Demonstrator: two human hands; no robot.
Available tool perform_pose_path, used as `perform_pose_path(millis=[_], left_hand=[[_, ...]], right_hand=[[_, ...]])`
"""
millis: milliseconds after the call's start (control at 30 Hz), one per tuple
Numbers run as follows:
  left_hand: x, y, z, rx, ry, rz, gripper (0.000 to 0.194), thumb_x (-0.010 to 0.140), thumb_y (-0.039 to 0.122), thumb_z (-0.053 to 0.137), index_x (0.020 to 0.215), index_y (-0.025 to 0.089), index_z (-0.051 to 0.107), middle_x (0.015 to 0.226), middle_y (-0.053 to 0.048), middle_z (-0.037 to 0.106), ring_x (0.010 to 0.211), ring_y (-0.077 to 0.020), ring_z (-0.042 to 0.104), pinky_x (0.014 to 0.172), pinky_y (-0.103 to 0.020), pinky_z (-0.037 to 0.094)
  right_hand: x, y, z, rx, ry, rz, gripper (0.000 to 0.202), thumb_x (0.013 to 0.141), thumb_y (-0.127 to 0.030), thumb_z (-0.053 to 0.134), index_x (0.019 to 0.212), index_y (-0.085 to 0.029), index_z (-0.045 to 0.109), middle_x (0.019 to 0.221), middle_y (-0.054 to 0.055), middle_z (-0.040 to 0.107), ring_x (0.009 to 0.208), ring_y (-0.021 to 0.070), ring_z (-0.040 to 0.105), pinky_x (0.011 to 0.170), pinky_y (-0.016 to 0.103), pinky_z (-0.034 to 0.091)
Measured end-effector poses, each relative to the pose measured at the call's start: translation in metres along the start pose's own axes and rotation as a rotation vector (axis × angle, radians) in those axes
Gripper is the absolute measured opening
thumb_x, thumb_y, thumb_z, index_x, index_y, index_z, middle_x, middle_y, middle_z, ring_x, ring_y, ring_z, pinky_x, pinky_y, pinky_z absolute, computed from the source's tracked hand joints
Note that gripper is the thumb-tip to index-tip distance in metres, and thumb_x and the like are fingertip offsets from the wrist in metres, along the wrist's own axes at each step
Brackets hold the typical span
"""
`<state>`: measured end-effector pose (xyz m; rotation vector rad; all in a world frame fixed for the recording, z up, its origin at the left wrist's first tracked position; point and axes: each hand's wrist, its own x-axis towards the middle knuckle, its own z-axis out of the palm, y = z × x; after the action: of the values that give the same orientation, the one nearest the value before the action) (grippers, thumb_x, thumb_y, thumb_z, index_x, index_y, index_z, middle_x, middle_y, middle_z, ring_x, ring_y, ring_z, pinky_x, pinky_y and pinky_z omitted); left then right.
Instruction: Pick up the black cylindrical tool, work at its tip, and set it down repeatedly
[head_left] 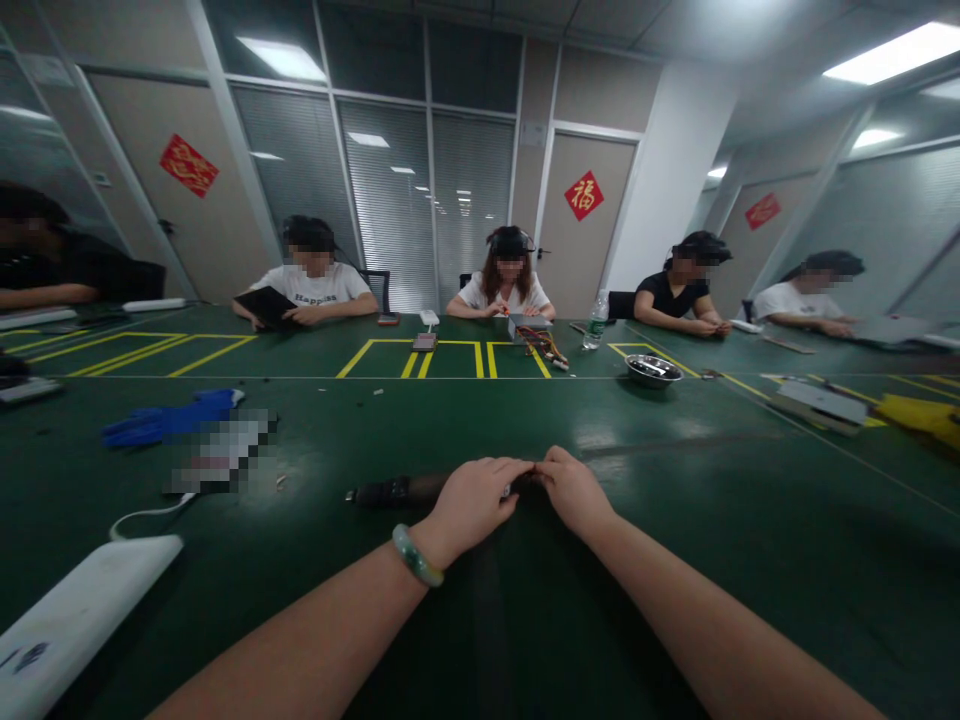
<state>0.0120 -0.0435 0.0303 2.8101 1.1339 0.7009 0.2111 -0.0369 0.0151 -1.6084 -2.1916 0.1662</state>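
Note:
A dark, slim cylindrical tool, which looks like an electric screwdriver, lies across the green table with its narrow metal tip to the left. My left hand, with a green bangle on its wrist, is closed over the tool's right part and hides much of it. At the tool's right end, my right hand has its fingers pinched together, close against my left fingertips. What the right fingers grip there is mostly hidden.
On the green table, a white power bank is cabled to a blurred phone. Blue gloves lie behind it. Farther off are a metal bowl, a water bottle and a wired metal box. Several people sit opposite.

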Motion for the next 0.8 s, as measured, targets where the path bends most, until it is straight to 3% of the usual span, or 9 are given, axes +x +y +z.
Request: perform_pose_path(millis=[100, 233, 367, 500, 600, 700, 800], left_hand=[[-0.001, 0.001, -0.001, 0.0, -0.006, -0.002, 0.05, 0.087, 0.022, 0.057, 0.135, 0.029, 0.043, 0.128, -0.002, 0.058, 0.111, -0.0205, 0.057, 0.094, -0.037, 0.046], [-0.003, -0.002, 0.003, 0.006, 0.007, -0.011, 0.06, 0.086, 0.023, 0.059, 0.141, 0.028, 0.035, 0.131, -0.003, 0.056, 0.116, -0.021, 0.055, 0.1, -0.04, 0.043], [-0.004, -0.003, 0.003, 0.025, 0.029, 0.0, 0.064, 0.086, 0.02, 0.06, 0.143, 0.025, 0.032, 0.139, -0.004, 0.051, 0.126, -0.0206, 0.047, 0.11, -0.041, 0.033], [-0.004, 0.004, -0.006, 0.029, 0.048, 0.049, 0.062, 0.088, 0.018, 0.056, 0.144, 0.026, 0.031, 0.146, -0.002, 0.043, 0.135, -0.0191, 0.037, 0.115, -0.041, 0.026], [-0.005, 0.01, -0.015, 0.018, 0.046, 0.108, 0.059, 0.09, 0.017, 0.052, 0.144, 0.028, 0.032, 0.147, -0.001, 0.042, 0.137, -0.0179, 0.035, 0.114, -0.039, 0.028], [-0.007, 0.011, -0.021, -0.001, 0.016, 0.172, 0.052, 0.092, 0.019, 0.05, 0.14, 0.03, 0.037, 0.142, 0.0, 0.047, 0.13, -0.0172, 0.043, 0.108, -0.037, 0.035], [-0.01, 0.006, -0.022, -0.023, -0.013, 0.195, 0.044, 0.093, 0.021, 0.049, 0.135, 0.03, 0.045, 0.136, 0.0, 0.054, 0.12, -0.0172, 0.051, 0.103, -0.037, 0.039]], right_hand=[[0.003, -0.001, -0.002, 0.069, -0.011, 0.001, 0.022, 0.09, -0.016, 0.05, 0.096, -0.02, 0.072, 0.111, 0.006, 0.057, 0.092, 0.0135, 0.058, 0.087, 0.024, 0.043], [0.009, 0.001, -0.004, 0.105, -0.074, -0.05, 0.023, 0.089, -0.012, 0.049, 0.099, -0.018, 0.069, 0.098, 0.005, 0.061, 0.093, 0.014, 0.058, 0.089, 0.023, 0.042], [0.012, 0.002, -0.001, 0.102, -0.108, -0.097, 0.026, 0.091, -0.012, 0.045, 0.1, -0.018, 0.069, 0.098, 0.005, 0.059, 0.089, 0.0136, 0.058, 0.086, 0.022, 0.042], [0.011, 0.0, 0.004, 0.054, -0.084, -0.1, 0.029, 0.092, -0.011, 0.041, 0.099, -0.018, 0.069, 0.094, 0.004, 0.057, 0.082, 0.0126, 0.056, 0.08, 0.02, 0.042], [0.015, 0.003, 0.004, 0.007, -0.069, -0.066, 0.031, 0.091, -0.01, 0.039, 0.096, -0.017, 0.069, 0.092, 0.005, 0.058, 0.081, 0.012, 0.055, 0.076, 0.019, 0.04], [0.022, 0.021, -0.005, -0.022, -0.06, -0.02, 0.034, 0.091, -0.011, 0.039, 0.106, -0.017, 0.069, 0.099, 0.007, 0.059, 0.085, 0.0132, 0.056, 0.078, 0.02, 0.039], [0.021, 0.063, -0.028, -0.09, -0.045, 0.101, 0.034, 0.09, -0.012, 0.041, 0.107, -0.016, 0.071, 0.098, 0.01, 0.06, 0.083, 0.016, 0.057, 0.08, 0.025, 0.04]])
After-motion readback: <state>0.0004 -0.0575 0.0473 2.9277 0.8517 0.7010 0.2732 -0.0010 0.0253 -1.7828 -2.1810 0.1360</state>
